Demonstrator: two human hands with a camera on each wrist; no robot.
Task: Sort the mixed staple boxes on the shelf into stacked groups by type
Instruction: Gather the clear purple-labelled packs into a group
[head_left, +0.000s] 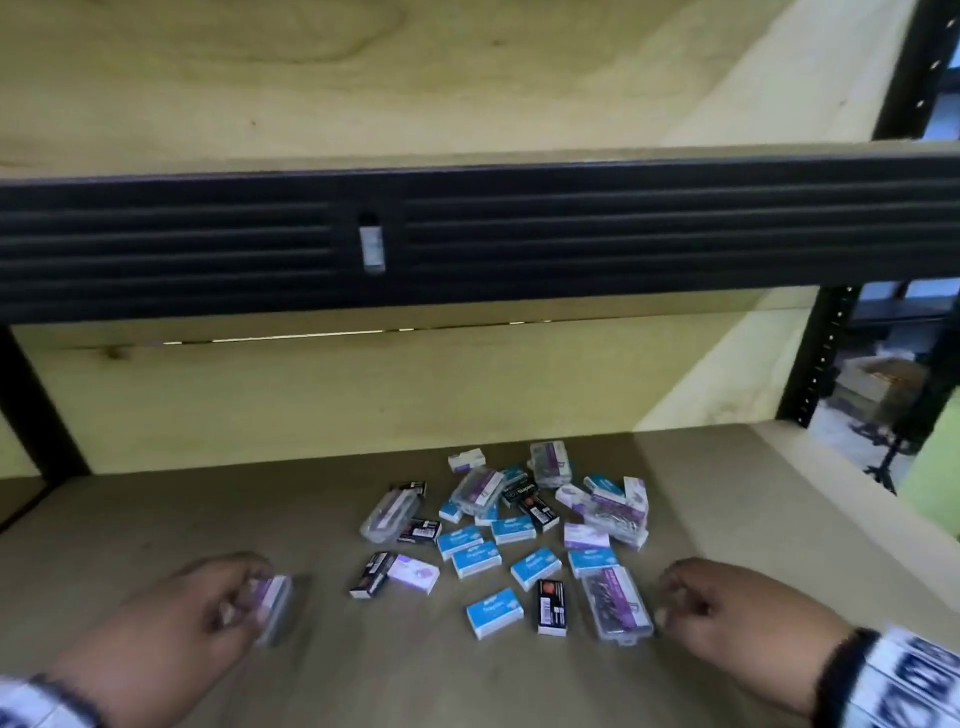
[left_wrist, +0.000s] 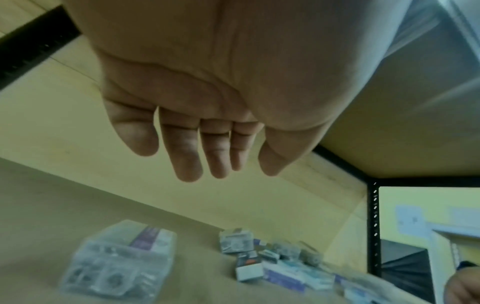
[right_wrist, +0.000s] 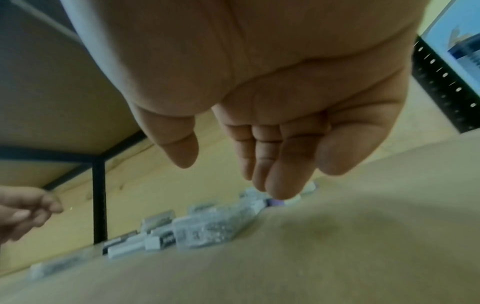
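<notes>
The left hand (head_left: 171, 618) hovers, fingers straight, over a clear box (left_wrist: 122, 261) set apart; the right hand (head_left: 737, 618), loosely curled and empty, is just beside another clear box (head_left: 616, 603) at the pile's (head_left: 498, 535) edge. Sorting seems barely begun; next, grasp that matching box.

So the whole lot sits on a tan wooden shelf board (head_left: 156, 519) in a black metal rack. Scattered across the middle: small blue-and-white cardboard staple boxes (head_left: 475, 560), narrow black boxes with barcode labels (head_left: 551, 607), white-and-purple boxes (head_left: 414, 573) and clear plastic cases with purple labels (head_left: 616, 604). One more clear case (left_wrist: 122, 259) lies apart on the left, blurry.
</notes>
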